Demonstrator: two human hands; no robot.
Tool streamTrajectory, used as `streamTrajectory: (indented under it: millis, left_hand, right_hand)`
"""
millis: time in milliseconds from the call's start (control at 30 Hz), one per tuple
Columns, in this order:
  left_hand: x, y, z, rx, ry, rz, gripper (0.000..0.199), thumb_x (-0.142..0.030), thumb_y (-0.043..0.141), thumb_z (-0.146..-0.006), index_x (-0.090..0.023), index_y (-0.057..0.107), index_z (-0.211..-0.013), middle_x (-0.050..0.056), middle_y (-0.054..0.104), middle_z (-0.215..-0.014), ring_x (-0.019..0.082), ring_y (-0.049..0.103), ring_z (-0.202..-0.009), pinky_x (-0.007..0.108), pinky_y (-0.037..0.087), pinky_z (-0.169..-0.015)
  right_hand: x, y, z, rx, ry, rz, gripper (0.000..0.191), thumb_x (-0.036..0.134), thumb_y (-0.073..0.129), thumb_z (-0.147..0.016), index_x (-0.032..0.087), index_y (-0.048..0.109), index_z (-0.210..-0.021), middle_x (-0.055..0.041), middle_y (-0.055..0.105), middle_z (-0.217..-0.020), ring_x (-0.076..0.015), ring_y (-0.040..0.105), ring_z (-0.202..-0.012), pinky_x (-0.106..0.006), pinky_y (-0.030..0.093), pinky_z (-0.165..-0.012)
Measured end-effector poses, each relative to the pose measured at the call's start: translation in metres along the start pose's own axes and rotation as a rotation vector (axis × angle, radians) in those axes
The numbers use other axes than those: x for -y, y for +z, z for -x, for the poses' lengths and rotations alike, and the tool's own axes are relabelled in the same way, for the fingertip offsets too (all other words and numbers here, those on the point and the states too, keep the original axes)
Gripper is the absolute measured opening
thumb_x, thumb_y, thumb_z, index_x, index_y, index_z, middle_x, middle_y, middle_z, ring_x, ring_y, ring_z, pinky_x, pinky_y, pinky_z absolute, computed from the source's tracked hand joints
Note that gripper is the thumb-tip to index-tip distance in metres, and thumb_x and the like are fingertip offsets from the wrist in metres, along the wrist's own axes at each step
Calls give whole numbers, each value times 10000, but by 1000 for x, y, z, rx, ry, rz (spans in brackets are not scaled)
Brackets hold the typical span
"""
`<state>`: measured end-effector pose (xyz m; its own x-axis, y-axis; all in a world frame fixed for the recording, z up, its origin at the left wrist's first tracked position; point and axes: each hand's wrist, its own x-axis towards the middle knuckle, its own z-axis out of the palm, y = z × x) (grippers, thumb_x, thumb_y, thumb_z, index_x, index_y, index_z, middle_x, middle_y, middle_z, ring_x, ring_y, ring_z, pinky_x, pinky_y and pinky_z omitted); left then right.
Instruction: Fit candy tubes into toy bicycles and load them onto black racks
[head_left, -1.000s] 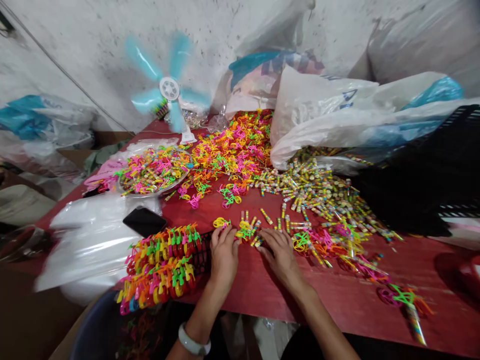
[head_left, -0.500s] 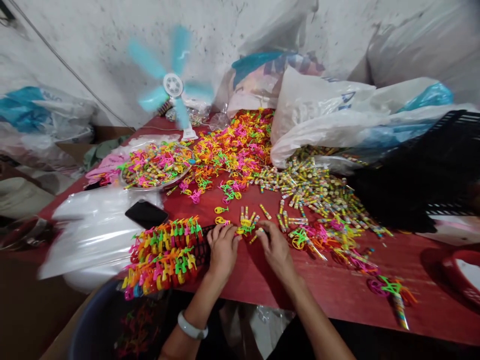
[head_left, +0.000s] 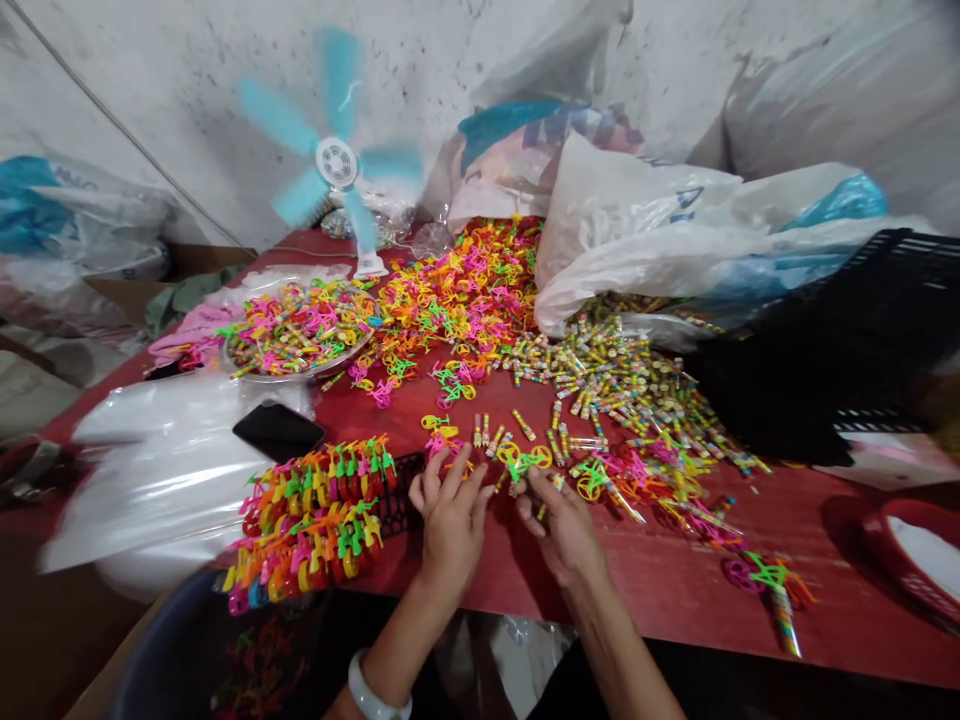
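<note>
My left hand [head_left: 453,520] has its fingers apart over the red table, beside a few orange and pink plastic pieces [head_left: 442,440]. The fingers of my right hand [head_left: 562,525] are curled round a small candy tube [head_left: 553,484], partly hidden by them. Touching its fingertips is a green and yellow bicycle-shaped piece [head_left: 523,461]. Several loose candy tubes [head_left: 487,432] lie just beyond both hands. Left of my left hand, rows of colourful plastic pieces [head_left: 315,510] stand on a black rack [head_left: 403,500].
A spinning blue fan [head_left: 337,163] stands behind a heaped tray [head_left: 300,378]. Piles of plastic pieces [head_left: 472,285] and candy tubes [head_left: 637,385] cover the back. A phone [head_left: 279,432] lies on clear bags [head_left: 165,460]; a black basket [head_left: 892,320] and red basket [head_left: 919,560] are at right.
The green and yellow piece has moved right, away from my left hand to my right fingertips. My left fingers have spread and lifted. The view has shifted slightly.
</note>
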<state>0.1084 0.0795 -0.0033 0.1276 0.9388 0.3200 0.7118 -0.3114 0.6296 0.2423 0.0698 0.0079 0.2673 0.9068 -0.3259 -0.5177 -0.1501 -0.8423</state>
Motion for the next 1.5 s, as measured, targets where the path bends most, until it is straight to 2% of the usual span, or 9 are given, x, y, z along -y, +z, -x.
streamTrajectory:
  millis: [167, 367, 467, 600, 800, 900, 1200, 1333, 1500]
  left_hand:
    - [-13, -1, 8, 57, -301, 605, 379, -344, 620, -826, -197, 592, -1174, 94, 674, -1048, 218, 616, -967, 373, 470, -878]
    - [-17, -6, 1, 178, -604, 1022, 237, -390, 659, -748, -165, 597, -787, -16, 595, -693, 120, 545, -619, 234, 448, -614]
    - [-13, -10, -1, 117, -608, 996, 194, -338, 660, -735, -154, 604, -758, -16, 579, -701, 111, 511, -650, 216, 421, -637]
    - [-10, -16, -2, 215, -540, 908, 167, -300, 696, -701, -153, 616, -708, -15, 563, -691, 112, 493, -681, 202, 404, -651]
    - [-23, -13, 6, 225, -749, 1242, 325, -432, 724, -692, -162, 579, -799, -32, 542, -660, 83, 477, -515, 200, 425, -483]
    - [-21, -13, 9, 162, -803, 1239, 361, -446, 754, -655, -161, 543, -722, -59, 486, -581, 64, 430, -452, 165, 350, -399]
    - [-19, -15, 10, 199, -809, 1299, 312, -393, 783, -644, -151, 601, -718, -33, 553, -652, 84, 497, -576, 198, 416, -561]
    - [-16, -15, 8, 131, -758, 1228, 299, -385, 788, -633, -141, 631, -705, -17, 574, -693, 101, 506, -673, 206, 405, -655]
    - [-18, -17, 7, 182, -734, 1128, 306, -405, 779, -609, -144, 646, -700, -7, 607, -696, 120, 516, -675, 227, 406, -674]
  right_hand:
    - [-9, 6, 15, 45, 37, -7, 383, 455, 804, -634, 171, 553, -693, 32, 559, -572, -63, 440, -433, -162, 257, -369]
    - [-11, 11, 23, 99, 149, 22, 434, 494, 815, -591, 162, 586, -752, 23, 584, -622, -62, 452, -416, -166, 242, -358]
    - [-10, 6, 25, 65, 51, 136, 443, 512, 787, -634, 181, 598, -857, 47, 559, -612, -61, 445, -417, -168, 262, -376]
    - [-7, 1, 25, 71, -9, 198, 433, 506, 772, -664, 190, 601, -904, 54, 536, -602, -67, 439, -418, -170, 257, -369]
    - [-25, 14, 37, 45, 57, -3, 428, 515, 768, -665, 194, 564, -862, 20, 581, -661, -81, 485, -440, -159, 248, -358]
    - [-33, 13, 43, 118, 76, 91, 400, 505, 750, -697, 204, 559, -878, 29, 594, -656, -74, 476, -435, -160, 261, -380]
    - [-17, -1, 43, 294, -30, 437, 354, 511, 685, -763, 203, 561, -886, 51, 526, -608, -112, 486, -508, -235, 416, -513]
    - [-18, -8, 44, 245, -157, 538, 356, 517, 564, -850, 217, 535, -1040, 13, 574, -723, -158, 582, -647, -277, 496, -643]
    - [-23, -19, 31, 208, -425, 820, 218, 395, 493, -890, 215, 594, -960, -66, 655, -867, -218, 628, -821, -319, 505, -736]
